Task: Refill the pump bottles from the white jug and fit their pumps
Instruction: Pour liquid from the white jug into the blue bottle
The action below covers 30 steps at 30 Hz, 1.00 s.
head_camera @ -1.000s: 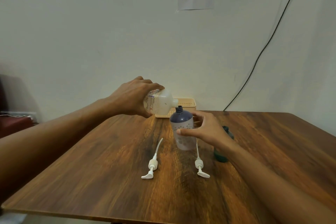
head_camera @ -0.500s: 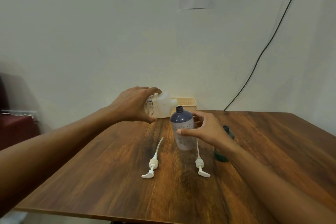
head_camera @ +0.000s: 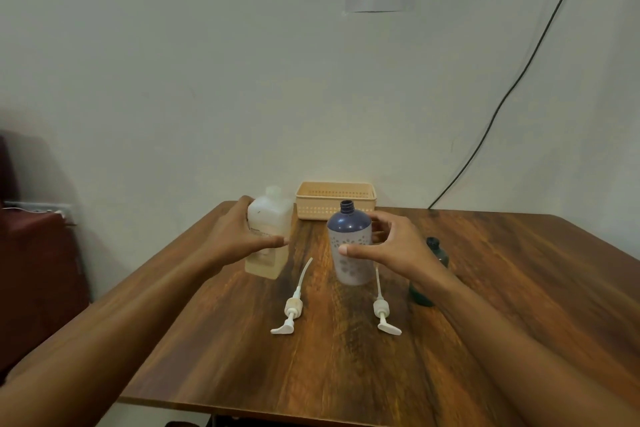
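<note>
White jug (head_camera: 270, 222) left hand (head_camera: 239, 236), bottle (head_camera: 350, 270) right hand (head_camera: 394, 250)

Body in view: two arms only, left hand (head_camera: 239, 239) and right hand (head_camera: 394, 250), both over the table (head_camera: 346, 374). Forearms bare from the table's near edge up to the wrists; wrists and fingers uncovered too. Right thumbnail shows, cut short. The arm on the table's left side is motion-blurred, so fine detail is unreadable. Upper arms are out of frame.
</note>
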{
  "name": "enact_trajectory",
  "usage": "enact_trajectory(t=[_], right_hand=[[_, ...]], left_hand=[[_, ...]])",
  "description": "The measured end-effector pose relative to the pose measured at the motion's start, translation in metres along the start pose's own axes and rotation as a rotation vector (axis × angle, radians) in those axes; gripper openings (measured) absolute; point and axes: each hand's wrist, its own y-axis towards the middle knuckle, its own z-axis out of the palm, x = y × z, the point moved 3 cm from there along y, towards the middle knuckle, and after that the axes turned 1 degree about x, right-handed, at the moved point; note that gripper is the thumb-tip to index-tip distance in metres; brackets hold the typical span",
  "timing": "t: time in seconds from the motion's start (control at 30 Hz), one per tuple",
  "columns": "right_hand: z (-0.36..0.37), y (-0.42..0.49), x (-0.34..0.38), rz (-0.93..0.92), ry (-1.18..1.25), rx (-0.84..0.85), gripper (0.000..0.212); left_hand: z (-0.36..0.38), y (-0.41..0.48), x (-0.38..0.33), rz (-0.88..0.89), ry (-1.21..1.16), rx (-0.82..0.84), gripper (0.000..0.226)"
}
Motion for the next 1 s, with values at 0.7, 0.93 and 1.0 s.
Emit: enact_trajectory(t=[0.7, 0.93, 1.0], right_hand=[[-0.005, -0.001, 0.007, 0.04, 0.099, -0.014, 0.067], [-0.012, 0.004, 0.016, 0.023, 0.084, -0.042, 0.07], [-0.013, 0.004, 0.019, 0.01, 0.08, -0.043, 0.071]], left_hand=[[0.004, -0.016, 0.071, -0.13, -0.102, -0.017, 0.118], [-0.02, -0.012, -0.031, 0.348, 0.167, -0.181, 0.106], [-0.009, -0.019, -0.06, 0.445, 0.115, -0.081, 0.099]])
